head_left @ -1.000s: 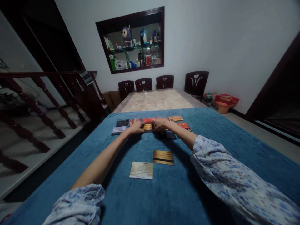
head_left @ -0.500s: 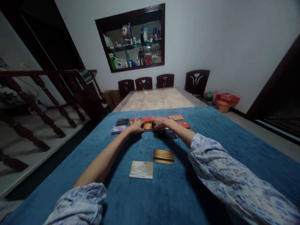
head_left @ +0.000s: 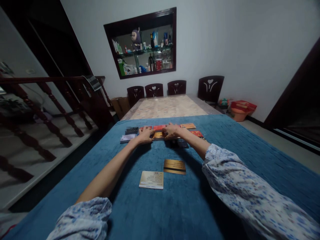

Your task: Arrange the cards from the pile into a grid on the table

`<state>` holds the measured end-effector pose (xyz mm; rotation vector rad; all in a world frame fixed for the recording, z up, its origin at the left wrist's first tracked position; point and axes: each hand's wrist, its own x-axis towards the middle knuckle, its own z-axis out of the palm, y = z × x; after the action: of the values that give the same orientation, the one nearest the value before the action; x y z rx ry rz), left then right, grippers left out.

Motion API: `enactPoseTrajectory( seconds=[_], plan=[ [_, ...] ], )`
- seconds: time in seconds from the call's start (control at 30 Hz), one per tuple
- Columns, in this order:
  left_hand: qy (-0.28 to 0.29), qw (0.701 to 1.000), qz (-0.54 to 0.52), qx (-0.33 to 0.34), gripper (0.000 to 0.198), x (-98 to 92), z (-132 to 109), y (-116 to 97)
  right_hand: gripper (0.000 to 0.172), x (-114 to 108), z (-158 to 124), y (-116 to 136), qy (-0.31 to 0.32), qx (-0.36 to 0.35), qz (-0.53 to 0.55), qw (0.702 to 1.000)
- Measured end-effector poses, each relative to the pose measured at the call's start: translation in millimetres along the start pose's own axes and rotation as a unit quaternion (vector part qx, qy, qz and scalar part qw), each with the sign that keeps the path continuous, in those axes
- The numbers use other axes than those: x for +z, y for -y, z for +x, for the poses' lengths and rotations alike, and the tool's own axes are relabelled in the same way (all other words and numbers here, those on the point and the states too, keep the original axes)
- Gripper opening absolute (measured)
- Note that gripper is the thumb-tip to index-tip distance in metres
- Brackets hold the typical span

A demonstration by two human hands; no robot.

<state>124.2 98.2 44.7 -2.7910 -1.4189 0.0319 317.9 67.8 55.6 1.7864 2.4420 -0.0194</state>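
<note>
A gold card stack (head_left: 158,135) lies in the front row of cards, flanked by my two hands. At its left end, my left hand (head_left: 146,135) has its fingers curled in against the edge. My right hand (head_left: 171,131) is bent over the right end, its fingertips partly hidden. Red cards (head_left: 160,127) lie just behind the gold stack. Left of my left hand are white-grey cards (head_left: 127,138) and dark cards (head_left: 131,130). Dark blue cards (head_left: 183,144) sit under and beside my right wrist.
Nearer to me lie a pale gold card stack (head_left: 151,180) and a gold card with a black stripe (head_left: 174,166). An orange card stack (head_left: 188,126) and red cards (head_left: 196,133) are at the right. A blue cloth (head_left: 120,206) covers the table's near part; chairs (head_left: 177,87) stand behind.
Both hands stay at the gold card stack, with small shifts of the fingers. The view has tilted slightly; the cards look otherwise the same.
</note>
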Motion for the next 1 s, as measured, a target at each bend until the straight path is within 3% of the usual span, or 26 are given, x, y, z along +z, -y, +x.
enactPoseTrajectory(
  seconds=[0.2, 0.43, 0.63, 1.0],
  plan=[
    [-0.082, 0.996, -0.022, 0.023, 0.052, 2.3, -26, 4, 0.042, 0, -18, 2, -0.101, -0.043, -0.019, 0.994],
    [-0.163, 0.985, -0.049, 0.035, 0.034, 16.2, -63, 6, 0.026, 9, -42, 16, -0.148, -0.078, 0.000, 0.986],
    [-0.184, 0.979, -0.061, 0.066, 0.031, 25.9, -97, 1, 0.023, 21, -68, 32, -0.193, -0.111, 0.017, 0.975],
    [-0.166, 0.978, -0.094, 0.081, 0.025, 31.6, -155, -11, 0.016, 35, -109, 70, -0.193, -0.206, 0.065, 0.957]
  ],
)
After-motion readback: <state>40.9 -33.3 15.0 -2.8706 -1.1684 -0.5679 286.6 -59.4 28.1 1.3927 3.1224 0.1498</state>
